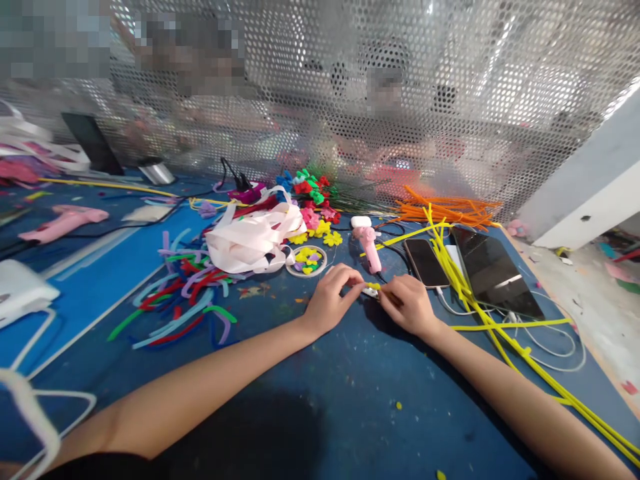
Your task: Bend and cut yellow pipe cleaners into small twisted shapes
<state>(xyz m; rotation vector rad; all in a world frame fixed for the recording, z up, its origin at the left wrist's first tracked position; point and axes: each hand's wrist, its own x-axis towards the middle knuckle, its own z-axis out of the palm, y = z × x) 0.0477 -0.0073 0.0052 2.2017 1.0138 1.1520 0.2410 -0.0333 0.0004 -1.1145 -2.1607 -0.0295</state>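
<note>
My left hand (333, 301) and my right hand (407, 303) meet over the middle of the blue table, fingertips pinched. A short piece of yellow pipe cleaner (372, 286) spans the small gap between them. Just under it shows a small white object (370, 292), partly covered by my fingers, whose kind I cannot make out. Close beyond my hands lies a pink glue gun (369, 250). To the left of it, a round dish (324, 264) holds small yellow, purple and green flower pieces.
Cream ribbon (255, 237) and bent coloured pipe cleaners (200, 303) lie left. A phone (427, 263), a tablet (495, 270) and long yellow pipe cleaners (457, 287) lie right. Orange pipe cleaners (445, 210) and pipe-cleaner flowers (310, 187) sit before the perforated metal screen (310, 87).
</note>
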